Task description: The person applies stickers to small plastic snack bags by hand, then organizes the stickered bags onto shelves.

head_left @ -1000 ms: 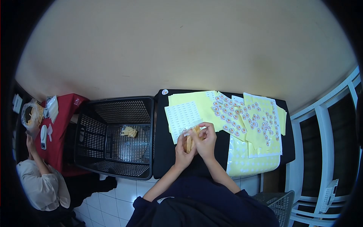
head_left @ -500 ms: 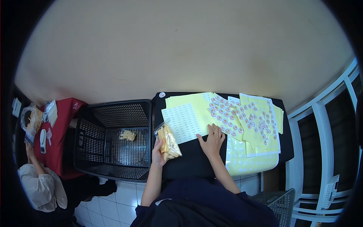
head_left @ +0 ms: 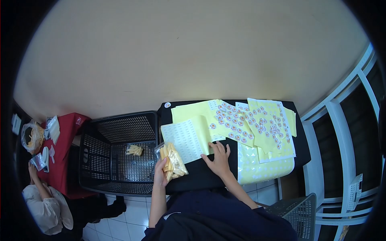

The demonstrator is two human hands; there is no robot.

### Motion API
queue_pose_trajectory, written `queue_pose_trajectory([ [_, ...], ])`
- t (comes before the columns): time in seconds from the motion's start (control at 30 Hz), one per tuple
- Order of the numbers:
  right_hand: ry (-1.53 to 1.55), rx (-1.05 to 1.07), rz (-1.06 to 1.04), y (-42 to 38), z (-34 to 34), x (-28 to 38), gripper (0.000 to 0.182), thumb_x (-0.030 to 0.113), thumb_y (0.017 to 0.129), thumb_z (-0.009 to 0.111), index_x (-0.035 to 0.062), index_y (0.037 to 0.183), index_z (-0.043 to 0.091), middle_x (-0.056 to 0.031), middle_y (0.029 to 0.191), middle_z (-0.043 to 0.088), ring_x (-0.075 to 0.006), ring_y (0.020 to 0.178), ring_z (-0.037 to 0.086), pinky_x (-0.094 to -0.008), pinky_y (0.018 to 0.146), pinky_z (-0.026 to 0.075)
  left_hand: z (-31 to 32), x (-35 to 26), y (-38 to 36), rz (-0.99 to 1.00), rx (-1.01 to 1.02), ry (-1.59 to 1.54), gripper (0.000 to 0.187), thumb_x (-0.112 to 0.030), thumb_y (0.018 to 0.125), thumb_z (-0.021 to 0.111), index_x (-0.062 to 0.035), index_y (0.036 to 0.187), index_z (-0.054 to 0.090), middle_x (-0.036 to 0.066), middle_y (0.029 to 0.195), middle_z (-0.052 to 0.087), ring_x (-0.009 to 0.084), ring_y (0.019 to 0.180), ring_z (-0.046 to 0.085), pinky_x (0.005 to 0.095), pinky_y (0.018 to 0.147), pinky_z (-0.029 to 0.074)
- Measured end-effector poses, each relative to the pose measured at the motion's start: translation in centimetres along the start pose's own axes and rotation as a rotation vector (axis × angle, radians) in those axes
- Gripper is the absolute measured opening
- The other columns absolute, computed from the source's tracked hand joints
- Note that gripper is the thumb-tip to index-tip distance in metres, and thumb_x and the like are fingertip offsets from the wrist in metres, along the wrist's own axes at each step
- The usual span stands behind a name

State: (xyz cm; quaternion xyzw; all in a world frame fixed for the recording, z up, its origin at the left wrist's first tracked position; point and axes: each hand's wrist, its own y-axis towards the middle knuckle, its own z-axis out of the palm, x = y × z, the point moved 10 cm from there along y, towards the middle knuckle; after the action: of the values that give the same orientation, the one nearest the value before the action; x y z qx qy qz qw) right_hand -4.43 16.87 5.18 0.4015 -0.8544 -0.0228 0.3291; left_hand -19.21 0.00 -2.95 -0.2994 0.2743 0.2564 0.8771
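My left hand (head_left: 160, 172) is closed on a clear plastic bag (head_left: 173, 161) of pale yellow snack sticks, held tilted over the near edge of the black-covered table. Beside the bag lies a sheet of small printed labels (head_left: 181, 135), its right side curled up to show yellow backing. My right hand (head_left: 218, 160) has its fingers apart, with the thumb at that sheet's lower right corner and the fingertips along its edge. To the right are yellow sheets with round orange-and-white stickers (head_left: 235, 120).
A black plastic crate (head_left: 119, 146) on my left holds one bag of snack sticks (head_left: 134, 150). Farther left, another person's hand (head_left: 33, 170) is near a small packet (head_left: 38, 161) by a red-covered table (head_left: 66, 160). A grey basket (head_left: 295, 215) stands behind at right.
The label sheet's right side has curled up and a round sticker shows beside it. My right hand's fingers have spread at its edge. The other person's packet has come into view.
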Motion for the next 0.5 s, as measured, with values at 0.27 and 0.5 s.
queue_pose_trajectory([
  [0.27, 1.064, 0.04, 0.272, -3.6, 1.5, -1.4, 0.088, 0.003, 0.06, 0.074, 0.0026, 0.13, 0.02, -0.0131, 0.126, 0.027, -0.0218, 0.103, 0.048, -0.0309, 0.079, 0.045, -2.5, -1.0, -3.8, -0.105, 0.157, 0.214, 0.045, -0.011, 0.074, 0.057, 0.0042, 0.114, 0.041, 0.014, 0.102, 0.057, 0.0206, 0.086, 0.06, 0.032, 0.076, 0.05],
  [0.5, 0.778, 0.188, 0.212, -4.1, -1.9, -1.4, 0.05, 0.011, 0.067, 0.071, -0.0021, 0.108, 0.046, -0.0146, 0.096, 0.059, -0.0209, 0.091, 0.058, -0.0305, 0.078, 0.046, -0.7, 0.0, -4.5, -0.276, 0.267, 0.357, 0.053, -0.004, 0.071, 0.061, 0.0031, 0.119, 0.039, 0.013, 0.106, 0.055, 0.0181, 0.094, 0.057, 0.0279, 0.079, 0.047],
])
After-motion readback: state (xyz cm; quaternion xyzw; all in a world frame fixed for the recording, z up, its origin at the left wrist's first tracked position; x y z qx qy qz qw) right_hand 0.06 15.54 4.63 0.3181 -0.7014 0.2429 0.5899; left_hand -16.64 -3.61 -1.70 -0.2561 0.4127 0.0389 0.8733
